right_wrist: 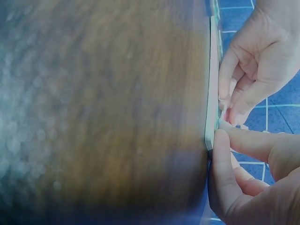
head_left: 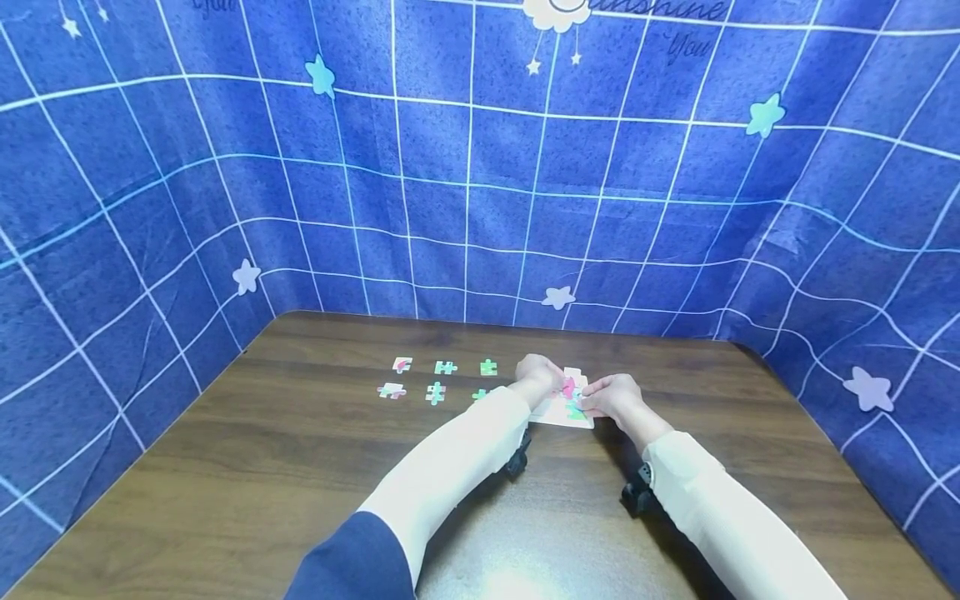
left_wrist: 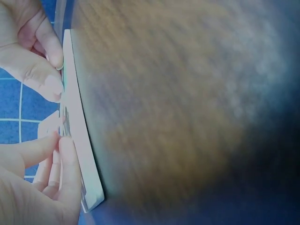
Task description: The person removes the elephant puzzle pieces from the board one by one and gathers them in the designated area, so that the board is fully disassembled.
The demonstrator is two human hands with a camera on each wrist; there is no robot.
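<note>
I see loose pieces (head_left: 446, 367) left of left hand (head_left: 538, 377), nearest part-hidden by left sleeve (head_left: 480, 429). Left hand, right hand (head_left: 617, 395) pinch puzzle (head_left: 558, 414) between them; fingers (left_wrist: 70, 159) hide pinched spots.

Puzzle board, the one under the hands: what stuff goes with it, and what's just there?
For the puzzle: puzzle board, pieces on it, six loose pieces to its left, left hand, right hand.

Just there: blue curtain, brown table, black wrist gadgets.
</note>
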